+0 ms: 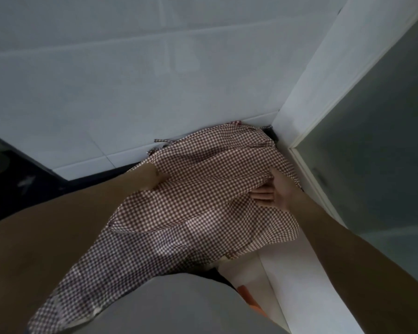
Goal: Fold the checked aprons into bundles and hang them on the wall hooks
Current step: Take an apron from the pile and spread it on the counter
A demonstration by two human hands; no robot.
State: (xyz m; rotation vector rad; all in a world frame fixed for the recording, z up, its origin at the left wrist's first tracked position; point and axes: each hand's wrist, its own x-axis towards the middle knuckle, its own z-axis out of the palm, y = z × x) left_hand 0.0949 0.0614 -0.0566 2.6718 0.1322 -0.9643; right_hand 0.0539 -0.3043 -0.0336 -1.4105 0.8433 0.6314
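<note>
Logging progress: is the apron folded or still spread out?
Spread out: the apron lies open in loose wrinkles, no bundle yet.

left hand (152, 177): arm outstretched, fingers hidden | right hand (275, 191): palm up, fingers straight

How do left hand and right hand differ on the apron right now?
The left hand sits at the checked apron's left edge, fingers partly hidden in the cloth, seemingly gripping it; the right hand lies on the right side, palm showing, fingers straight. The left hand is shadowed, the right hand brighter. Both touch the apron, spread near the tiled wall.
</note>
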